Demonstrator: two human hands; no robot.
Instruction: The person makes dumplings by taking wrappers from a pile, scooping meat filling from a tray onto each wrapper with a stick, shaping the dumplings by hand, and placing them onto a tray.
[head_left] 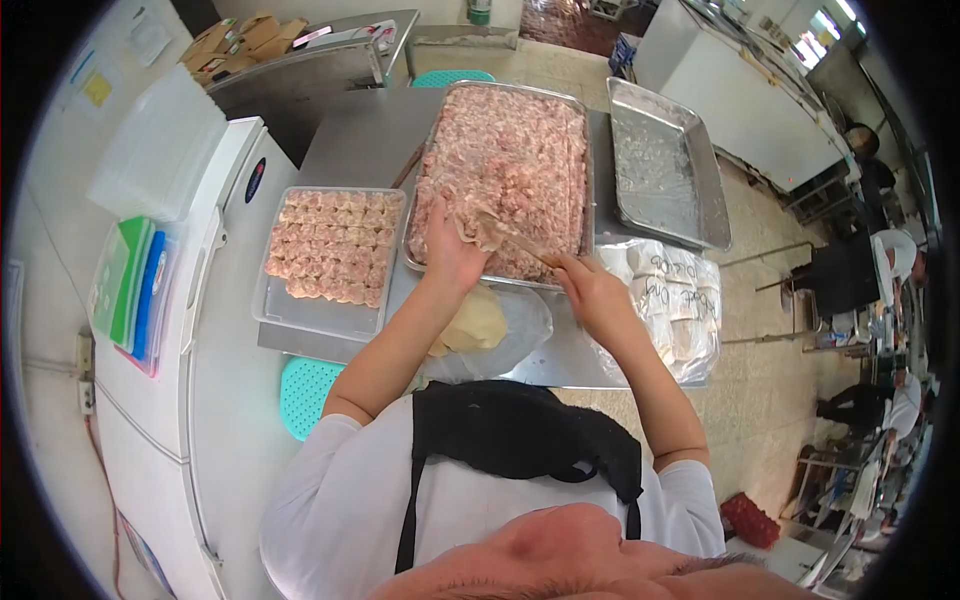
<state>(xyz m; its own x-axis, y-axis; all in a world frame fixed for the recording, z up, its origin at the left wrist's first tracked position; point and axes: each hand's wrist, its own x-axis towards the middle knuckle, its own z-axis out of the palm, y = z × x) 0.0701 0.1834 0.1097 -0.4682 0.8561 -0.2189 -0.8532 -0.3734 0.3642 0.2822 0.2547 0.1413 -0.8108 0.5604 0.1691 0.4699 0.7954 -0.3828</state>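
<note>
Wrapper and Wooden Tool Meet Over the Meat

The white refrigerator (225,330) at your left carries a dark oval badge (256,180), its lettering too small to read. Beside it, your metal table (350,140) bears a large tray (590,200) spread with ground meat (500,150). Right of that lies a metal pan (660,160) lined with clear film. Nearer you are bagged white packages (675,310) with black handwriting, not clearly legible. On the left, a clear plastic tray (265,300) holds rows of filled dumplings (330,245); a pale yellow stack (475,322) sits on plastic in front of the meat. Your left hand (455,252) has its fingers curled around a thin wrapper (482,235) above the meat's near edge. Your right hand's (595,295) fingers are clamped on the wooden tool (527,248), its far end at the wrapper.
</note>
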